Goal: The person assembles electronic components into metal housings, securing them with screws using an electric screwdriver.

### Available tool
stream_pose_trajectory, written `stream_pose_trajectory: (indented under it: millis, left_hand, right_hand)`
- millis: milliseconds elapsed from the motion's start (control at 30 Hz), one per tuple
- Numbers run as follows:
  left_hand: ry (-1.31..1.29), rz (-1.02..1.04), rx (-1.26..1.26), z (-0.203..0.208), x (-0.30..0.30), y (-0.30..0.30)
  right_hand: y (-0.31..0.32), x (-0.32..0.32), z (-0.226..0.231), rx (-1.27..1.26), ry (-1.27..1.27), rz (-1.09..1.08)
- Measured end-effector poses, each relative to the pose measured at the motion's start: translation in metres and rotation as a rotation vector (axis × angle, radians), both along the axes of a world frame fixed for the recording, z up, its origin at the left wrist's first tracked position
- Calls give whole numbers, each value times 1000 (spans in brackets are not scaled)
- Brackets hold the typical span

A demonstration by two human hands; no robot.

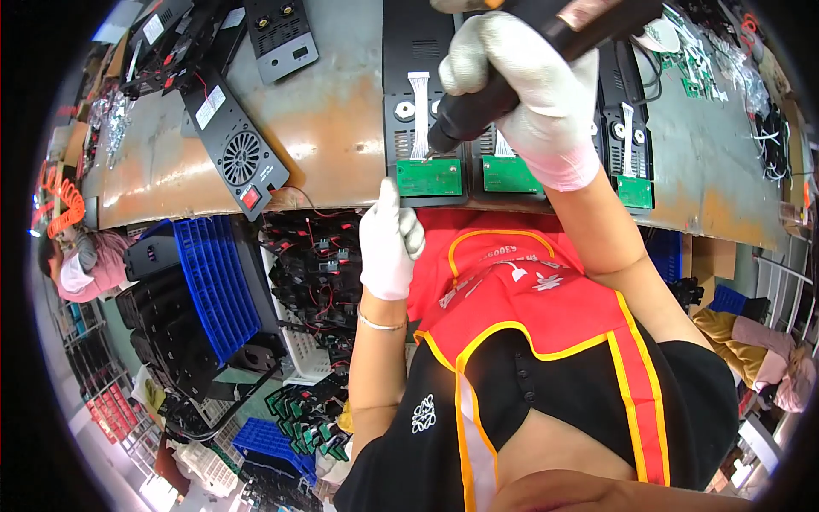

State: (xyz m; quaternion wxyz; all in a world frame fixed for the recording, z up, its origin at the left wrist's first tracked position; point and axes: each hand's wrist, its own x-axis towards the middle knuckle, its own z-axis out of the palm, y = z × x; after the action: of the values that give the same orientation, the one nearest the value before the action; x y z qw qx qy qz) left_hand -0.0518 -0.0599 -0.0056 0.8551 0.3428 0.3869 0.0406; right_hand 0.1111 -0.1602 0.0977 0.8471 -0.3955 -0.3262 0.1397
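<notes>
My right hand, in a white glove, grips a dark power screwdriver. Its tip meets the upper edge of a green circuit board on a black panel. White wires run up from that board. At the board's lower left corner is my gloved left hand, index finger stretched to the panel edge. Its other fingers are curled in, and what they hold, if anything, is hidden. Two more green boards, one in the middle and one at right, sit on neighbouring black panels.
Black housings, one with a fan grille, lie on the metal table at left. Loose green boards and cables are heaped far right. Below the table stand a blue crate and bins of parts. Another person is at far left.
</notes>
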Motion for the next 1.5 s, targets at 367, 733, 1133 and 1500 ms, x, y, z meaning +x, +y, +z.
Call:
stream_pose_trajectory:
  millis: [367, 733, 1133, 1500]
  left_hand:
    - [-47, 13, 46, -9, 6, -4]
    - [-81, 6, -6, -8, 6, -2]
    - [-131, -2, -36, -10, 5, -1]
    - [-154, 7, -36, -13, 5, -2]
  right_hand:
    - [33, -12, -2, -305, 109, -82]
    - [40, -15, -4, -292, 133, -41]
    - [41, -16, -4, -267, 199, 73]
    - [43, -19, 3, -296, 238, 110]
